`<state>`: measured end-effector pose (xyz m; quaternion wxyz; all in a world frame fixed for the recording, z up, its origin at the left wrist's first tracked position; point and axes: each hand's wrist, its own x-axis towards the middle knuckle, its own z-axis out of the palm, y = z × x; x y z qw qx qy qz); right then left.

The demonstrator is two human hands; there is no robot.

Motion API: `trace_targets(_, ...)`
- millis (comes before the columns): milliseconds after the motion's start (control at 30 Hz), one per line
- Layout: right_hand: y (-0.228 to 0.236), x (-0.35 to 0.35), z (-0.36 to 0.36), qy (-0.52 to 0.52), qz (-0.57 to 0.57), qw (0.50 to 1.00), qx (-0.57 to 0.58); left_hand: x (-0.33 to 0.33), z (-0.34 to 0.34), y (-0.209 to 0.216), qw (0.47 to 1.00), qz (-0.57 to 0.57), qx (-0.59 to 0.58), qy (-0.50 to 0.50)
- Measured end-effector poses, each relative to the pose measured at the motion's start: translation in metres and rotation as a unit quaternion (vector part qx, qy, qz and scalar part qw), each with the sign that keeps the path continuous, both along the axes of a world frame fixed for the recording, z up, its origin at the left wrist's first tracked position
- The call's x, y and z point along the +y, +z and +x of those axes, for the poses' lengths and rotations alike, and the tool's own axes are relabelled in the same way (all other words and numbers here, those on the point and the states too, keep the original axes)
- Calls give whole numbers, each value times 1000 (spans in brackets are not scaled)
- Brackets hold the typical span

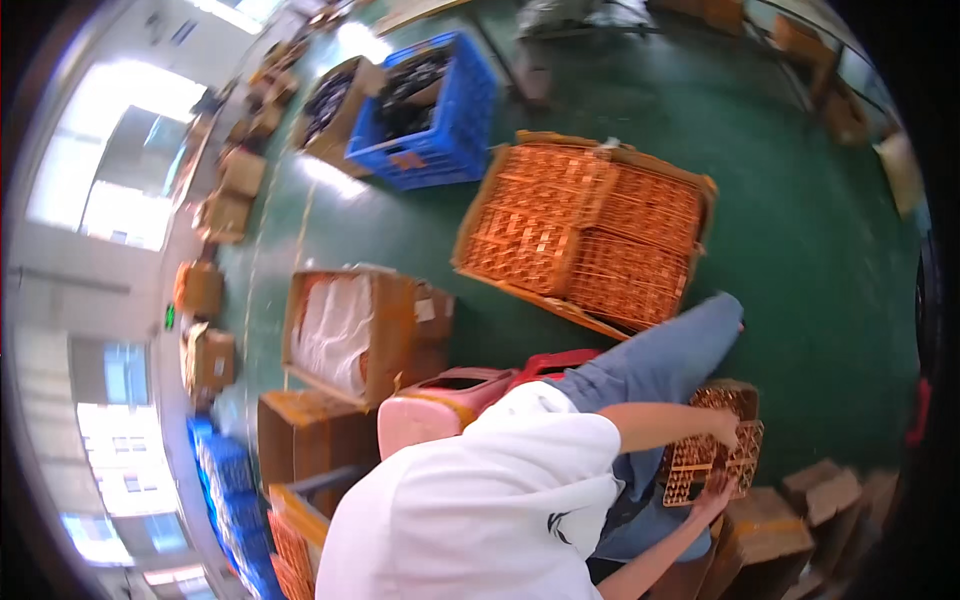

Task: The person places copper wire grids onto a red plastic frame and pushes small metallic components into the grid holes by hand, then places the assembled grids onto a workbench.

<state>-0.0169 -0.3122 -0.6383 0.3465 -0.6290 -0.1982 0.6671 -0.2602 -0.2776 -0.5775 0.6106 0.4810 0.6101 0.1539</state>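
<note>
My left hand (724, 428) reaches in from above, its fingers curled down at a copper-coloured grid panel (743, 456); what they pinch is too small to make out. Below it, my right hand (714, 492) has its fingers closed on the lower part of the same panel. The panel lies over my lap, beside my jeans-clad legs. Directly beyond it, an open carton (745, 396) contains more copper-coloured pieces.
A wide open carton (468, 225) filled with copper-coloured grids stands ahead on the green floor. Blue crate (470, 120) with dark items, carton with white wrapping (395, 325), and pink chair (420, 425) stand left. Brown cartons (765, 530) crowd the lower right.
</note>
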Motion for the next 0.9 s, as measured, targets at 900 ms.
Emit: trace_targets(900, 53, -16, -49, -135, -4, 965, 223, 3, 7, -56, 980, 43, -149, 124)
